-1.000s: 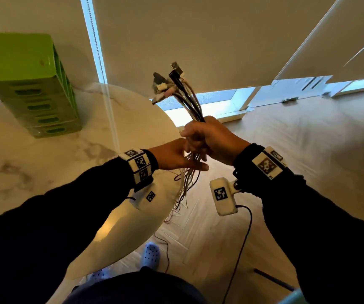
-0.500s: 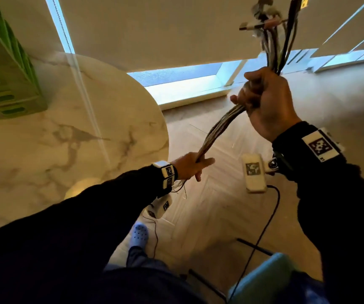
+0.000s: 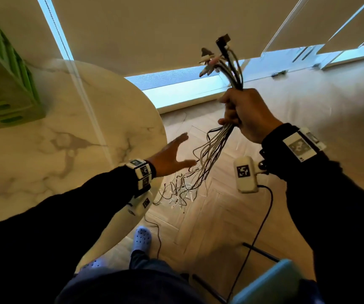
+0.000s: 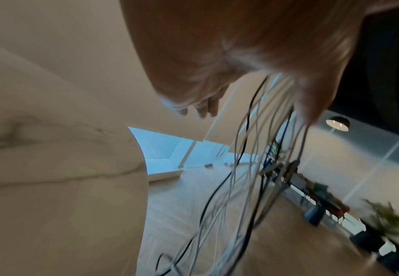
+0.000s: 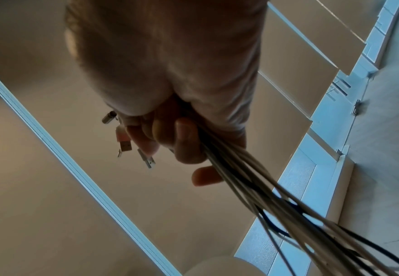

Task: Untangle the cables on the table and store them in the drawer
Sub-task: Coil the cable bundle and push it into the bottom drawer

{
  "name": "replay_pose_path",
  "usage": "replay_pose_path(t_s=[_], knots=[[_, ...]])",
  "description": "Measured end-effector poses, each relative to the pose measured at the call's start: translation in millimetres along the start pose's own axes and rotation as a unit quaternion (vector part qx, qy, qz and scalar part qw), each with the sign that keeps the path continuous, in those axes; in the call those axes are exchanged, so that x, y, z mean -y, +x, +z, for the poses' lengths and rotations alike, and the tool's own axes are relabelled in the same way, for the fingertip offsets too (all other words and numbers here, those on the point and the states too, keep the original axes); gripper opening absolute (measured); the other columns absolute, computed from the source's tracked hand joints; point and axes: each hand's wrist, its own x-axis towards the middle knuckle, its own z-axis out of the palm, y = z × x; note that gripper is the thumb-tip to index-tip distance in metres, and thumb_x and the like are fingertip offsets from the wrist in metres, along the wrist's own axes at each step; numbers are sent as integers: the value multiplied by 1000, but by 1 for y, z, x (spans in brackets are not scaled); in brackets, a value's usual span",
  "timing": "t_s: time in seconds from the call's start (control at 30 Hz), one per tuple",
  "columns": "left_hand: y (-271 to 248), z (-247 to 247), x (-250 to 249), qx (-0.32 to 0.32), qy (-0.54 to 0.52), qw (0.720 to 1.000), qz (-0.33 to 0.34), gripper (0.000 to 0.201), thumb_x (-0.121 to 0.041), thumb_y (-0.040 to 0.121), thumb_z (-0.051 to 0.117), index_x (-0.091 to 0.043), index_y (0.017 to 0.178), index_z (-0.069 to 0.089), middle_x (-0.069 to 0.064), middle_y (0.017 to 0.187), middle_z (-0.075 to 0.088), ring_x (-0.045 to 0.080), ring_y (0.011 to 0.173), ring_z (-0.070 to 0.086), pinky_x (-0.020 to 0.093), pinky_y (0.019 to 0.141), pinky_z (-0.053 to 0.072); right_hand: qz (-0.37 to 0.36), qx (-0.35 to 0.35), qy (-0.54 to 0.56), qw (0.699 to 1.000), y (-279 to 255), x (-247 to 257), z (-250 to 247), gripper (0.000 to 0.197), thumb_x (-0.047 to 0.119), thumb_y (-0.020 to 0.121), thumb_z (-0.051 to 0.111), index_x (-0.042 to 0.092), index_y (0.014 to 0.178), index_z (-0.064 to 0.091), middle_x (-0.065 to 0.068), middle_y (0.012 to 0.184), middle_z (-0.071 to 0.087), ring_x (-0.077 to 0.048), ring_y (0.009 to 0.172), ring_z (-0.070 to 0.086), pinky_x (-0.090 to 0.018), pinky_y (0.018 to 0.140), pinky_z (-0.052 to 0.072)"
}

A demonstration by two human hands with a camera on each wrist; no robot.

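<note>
Two hands, one cable bundle, held off the marble table's (image 3: 71,137) edge.
Right hand (image 3: 248,113) is gripping the cable bundle (image 3: 215,145), plugs up; left hand (image 3: 169,157) is reaching spread-fingered, touching hanging strands. Square coded tags are showing on wristbands.

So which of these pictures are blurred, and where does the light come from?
Head view: mostly sharp, wide-angle bending at the edges; daylight enters under the blind, a bright bluish strip, so the right hand and cable bundle look dim. Left wrist view: strong motion blur on the left hand and hanging cables. Right wrist view: backlit, softer blur, fingers dark.
</note>
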Motion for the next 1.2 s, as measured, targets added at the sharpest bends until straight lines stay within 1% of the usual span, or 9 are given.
replay_pose_path(t_s=[0.27, 0.4, 0.5, 0.6, 0.73, 0.87, 1.07, 1.13, 1.2], knots=[[-27, -71, -74, -88, -369, 920, 98, 48, -52, 101, 36, -22, 129, 62, 3, 141, 59, 17, 137, 49, 46, 119, 31, -48, 204, -182, 961, -2, -13, 66, 14, 9, 91, 56, 9, 77, 55, -7, 61, 44, -23, 57, 46, -42, 65, 48], [-56, -92, -71, -126, -345, 926, 84, 47, -42, 106, 35, -27, 87, 75, 0, 129, 69, 14, 132, 54, 45, 121, 28, -50, 275, -193, 941, -6, -18, 94, 17, 3, 90, 59, 5, 76, 51, -11, 64, 46, -23, 57, 51, -34, 60, 51], [-84, -107, -64, -147, -267, 950, 66, 48, -36, 110, 29, -31, 78, 64, 0, 125, 71, 9, 128, 56, 35, 115, 30, -9, 338, -197, 920, -13, -32, 125, 23, 5, 90, 64, 4, 70, 52, -12, 58, 46, -19, 54, 54, -50, 75, 55], [-115, -123, -46, -147, -150, 977, 48, 50, -41, 109, 29, -50, 85, 71, 3, 122, 67, 9, 121, 55, 28, 109, 33, -3, 381, -225, 897, -22, -38, 164, 24, 12, 90, 69, 5, 72, 55, -11, 60, 55, -19, 61, 63, -49, 80, 54], [-166, -157, -14, -193, -61, 979, 10, 41, -39, 109, 30, -29, 119, 68, -6, 101, 59, -4, 98, 55, 2, 85, 36, -36, 414, -182, 891, -40, -30, 216, 22, 12, 91, 68, 5, 76, 54, -14, 70, 61, -33, 83, 72, -27, 71, 54], [-224, -189, 13, -244, 4, 970, -4, 34, -35, 109, 33, -26, 118, 65, -10, 96, 57, -6, 92, 56, 10, 82, 41, -88, 444, -108, 885, -68, -14, 278, 5, 3, 92, 59, 2, 93, 55, -17, 84, 59, -33, 84, 69, -40, 84, 57], [-310, -209, 41, -336, -242, 910, 11, 34, -42, 107, 34, -29, 125, 60, -1, 126, 67, 13, 116, 61, 34, 96, 47, -14, 492, -42, 870, -115, 20, 374, 20, 2, 91, 41, 16, 78, 36, 1, 60, 26, -14, 50, 27, -34, 56, 29], [-336, -195, 53, -302, -433, 848, 45, 52, -62, 92, 52, -33, 134, 52, 0, 115, 66, 19, 97, 60, 34, 78, 46, 12, 510, -11, 860, -128, 30, 396, 27, 2, 94, 38, 17, 72, 35, 2, 55, 24, -13, 47, 24, -32, 53, 22], [-355, -168, 73, -249, -474, 844, 39, 76, -69, 69, 77, -31, 131, 56, -6, 108, 68, 13, 99, 63, 32, 84, 49, 24, 538, 8, 843, -136, 40, 414, 28, 1, 92, 40, 18, 69, 35, 5, 52, 27, -10, 43, 25, -30, 53, 19]])
